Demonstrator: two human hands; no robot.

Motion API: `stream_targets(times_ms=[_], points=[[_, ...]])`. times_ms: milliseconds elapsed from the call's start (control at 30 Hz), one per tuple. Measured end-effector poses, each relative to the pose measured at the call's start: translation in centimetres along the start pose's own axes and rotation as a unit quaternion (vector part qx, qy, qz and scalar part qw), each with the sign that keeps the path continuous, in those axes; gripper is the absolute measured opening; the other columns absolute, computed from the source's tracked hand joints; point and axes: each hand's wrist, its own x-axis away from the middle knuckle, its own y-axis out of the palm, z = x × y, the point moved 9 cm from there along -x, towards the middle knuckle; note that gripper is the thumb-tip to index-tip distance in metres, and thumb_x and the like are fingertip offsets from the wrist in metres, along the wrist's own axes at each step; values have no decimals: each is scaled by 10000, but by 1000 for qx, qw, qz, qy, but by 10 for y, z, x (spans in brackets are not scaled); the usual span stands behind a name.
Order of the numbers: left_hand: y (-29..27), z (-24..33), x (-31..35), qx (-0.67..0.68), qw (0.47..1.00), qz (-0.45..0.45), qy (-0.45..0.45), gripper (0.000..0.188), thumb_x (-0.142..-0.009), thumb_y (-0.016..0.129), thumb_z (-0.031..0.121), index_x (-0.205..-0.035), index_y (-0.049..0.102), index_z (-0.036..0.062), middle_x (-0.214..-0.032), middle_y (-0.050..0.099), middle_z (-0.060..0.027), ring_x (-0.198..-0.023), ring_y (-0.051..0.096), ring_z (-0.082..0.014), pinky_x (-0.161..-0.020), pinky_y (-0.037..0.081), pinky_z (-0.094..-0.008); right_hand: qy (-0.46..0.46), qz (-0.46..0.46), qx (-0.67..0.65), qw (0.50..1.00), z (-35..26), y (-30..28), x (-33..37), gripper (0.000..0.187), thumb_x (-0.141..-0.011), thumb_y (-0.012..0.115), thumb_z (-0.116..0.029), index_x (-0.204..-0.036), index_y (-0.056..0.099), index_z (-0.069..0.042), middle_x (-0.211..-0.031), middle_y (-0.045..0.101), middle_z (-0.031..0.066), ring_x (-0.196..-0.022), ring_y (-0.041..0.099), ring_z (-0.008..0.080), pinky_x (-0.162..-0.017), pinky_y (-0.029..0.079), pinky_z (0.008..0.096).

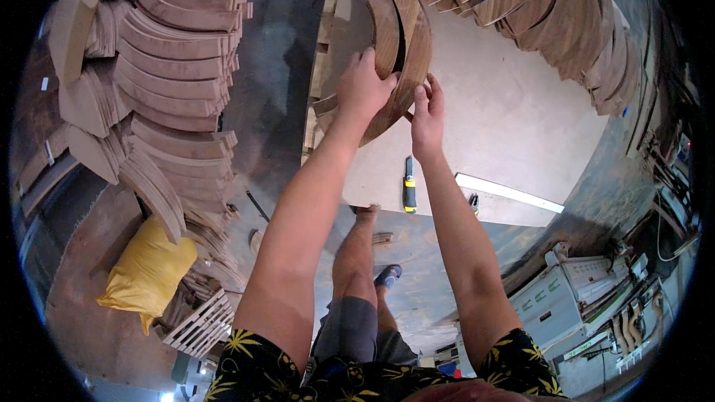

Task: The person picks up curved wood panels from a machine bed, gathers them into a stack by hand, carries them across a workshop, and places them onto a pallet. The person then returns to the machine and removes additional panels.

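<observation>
At the upper middle, two curved wooden pieces stand out: a left one (385, 26) and a right one (417, 37), with a dark gap between them. My left hand (363, 89) is closed on the curved wood, its thumb near the gap at the lower end of the left piece. Fingers of my right hand (428, 115) pinch the outer edge of the right piece, whose lower end tapers down between my hands. A utility knife (409, 186) with a black and yellow handle lies on the pale board (514, 104) below my hands.
Overlapping curved wooden pieces (532, 7) fan across the board's far right. Tall stacks of curved pieces (175, 52) stand at the left, above a yellow sack (153, 268). A white strip (510, 192) lies along the board's near edge. Grey cabinets (558, 298) are at the lower right.
</observation>
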Motion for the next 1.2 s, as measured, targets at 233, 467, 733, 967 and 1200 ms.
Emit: stream_targets(times_ms=[233,467,733,967,1200], points=[[-1,-14,-13,192,981,38,16,701,-923,698,397,-1431,492,-38,-1365,572,-275,-1240,589,-377,-1044,472,-430,-1,-23,13,1000,0,8,6,589,-1064,512,-258,-1570,259,-95,-1479,446,159,-1242,537,251,-943,540,397],[-3,-29,-1,213,977,-6,0,674,-964,664,380,-1449,474,-47,-1397,578,-254,-1284,572,-329,-1076,440,-382,23,-26,50,998,16,-7,20,692,-1044,550,-342,-1599,208,-110,-1586,343,168,-1312,492,269,-976,506,425],[-6,-43,16,168,985,-24,5,732,-938,660,374,-1526,390,31,-1418,553,-262,-1331,528,-389,-1110,415,-425,72,-67,72,993,28,-3,39,713,-1044,543,-372,-1612,180,-141,-1625,282,152,-1421,397,291,-1040,459,474],[-8,-14,26,121,989,-85,-20,703,-961,673,348,-1527,395,37,-1484,495,-252,-1401,465,-353,-1143,379,-405,63,-72,56,994,29,3,23,775,-1041,523,-422,-1630,99,-149,-1654,236,110,-1441,356,270,-1077,402,478],[-4,-29,9,152,985,-85,4,760,-968,654,420,-1514,377,-30,-1500,472,-261,-1417,445,-355,-1155,366,-411,66,-70,29,995,25,8,7,804,-1015,554,-461,-1625,121,-167,-1624,281,104,-1404,393,293,-1044,409,478]])
